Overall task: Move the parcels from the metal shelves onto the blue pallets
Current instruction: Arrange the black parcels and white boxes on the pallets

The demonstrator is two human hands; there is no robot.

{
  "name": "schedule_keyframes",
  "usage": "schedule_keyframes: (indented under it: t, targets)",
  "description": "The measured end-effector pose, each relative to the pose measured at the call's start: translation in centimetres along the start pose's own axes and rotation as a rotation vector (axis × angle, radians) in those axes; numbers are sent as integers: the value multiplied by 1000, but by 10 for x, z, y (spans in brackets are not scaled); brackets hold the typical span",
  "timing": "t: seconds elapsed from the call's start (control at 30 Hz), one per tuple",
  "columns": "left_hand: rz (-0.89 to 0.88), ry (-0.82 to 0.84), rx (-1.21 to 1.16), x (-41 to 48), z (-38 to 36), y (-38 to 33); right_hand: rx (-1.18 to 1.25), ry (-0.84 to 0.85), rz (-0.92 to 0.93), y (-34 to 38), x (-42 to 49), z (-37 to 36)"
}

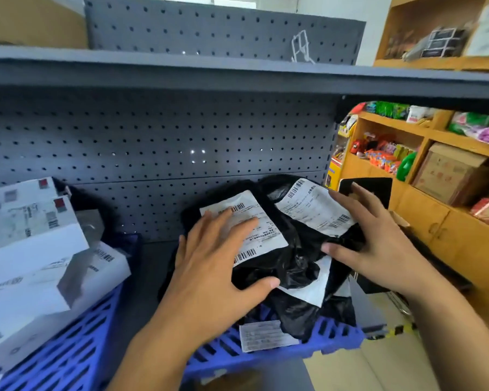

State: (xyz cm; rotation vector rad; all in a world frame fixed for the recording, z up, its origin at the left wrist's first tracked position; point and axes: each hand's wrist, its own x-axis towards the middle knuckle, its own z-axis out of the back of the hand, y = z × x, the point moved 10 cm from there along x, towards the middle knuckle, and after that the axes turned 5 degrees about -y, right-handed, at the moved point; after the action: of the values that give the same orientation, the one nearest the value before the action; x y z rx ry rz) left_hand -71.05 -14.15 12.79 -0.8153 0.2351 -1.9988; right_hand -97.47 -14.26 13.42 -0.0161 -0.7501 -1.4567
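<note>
I see the black bags heaped on a blue pallet, which I take as my landmark; they are soft plastic parcels, each with a white label. The pile sits on the pallet's far half, against the grey pegboard behind it. One bag with a blurred label lies at the pallet's near edge, below the heap.

My left hand lies flat on the pile's left side, fingers spread over a label, thumb on black plastic; it presses and does not clench. My right hand rests on the pile's right side, fingers spread and open, fingertips by a second label, thumb touching the black film. Neither hand has closed around a bag.

Left of the pallet, a second blue pallet carries white boxes stacked at a tilt. A bare strip of grey shelf floor shows between the two pallets.

Above the pallet runs a grey metal shelf, with a white wire hook on the upper pegboard.

Right of the pallet stands a wooden rack holding bright snack packets and a cardboard box. A small black panel sits just behind my right fingers; I cannot tell what it is
</note>
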Motion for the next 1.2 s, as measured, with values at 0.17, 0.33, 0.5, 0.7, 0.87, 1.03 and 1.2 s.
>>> schedule_keyframes:
  t: [0.17,0.33,0.5,0.7,0.87,1.03,1.2]
  targets:
    - [75,-2,46,-8,-3,8,47,15,46,-4,6,-5]
    - [141,-9,32,-15,3,20,70,-35,61,-2,8,-8]
    - [149,-35,10,-18,15,35,90,-201,8,0,1,2]
    - [136,-94,-44,-15,29,52,94,-335,-54,8,-17,13]
    - [102,-147,-122,-4,35,68,69,-500,-42,19,-31,27]
    - [58,-189,-182,9,37,74,31,-678,-57,27,-49,41]
    - [42,-161,-162,19,27,82,-8,-819,-124,34,-75,54]
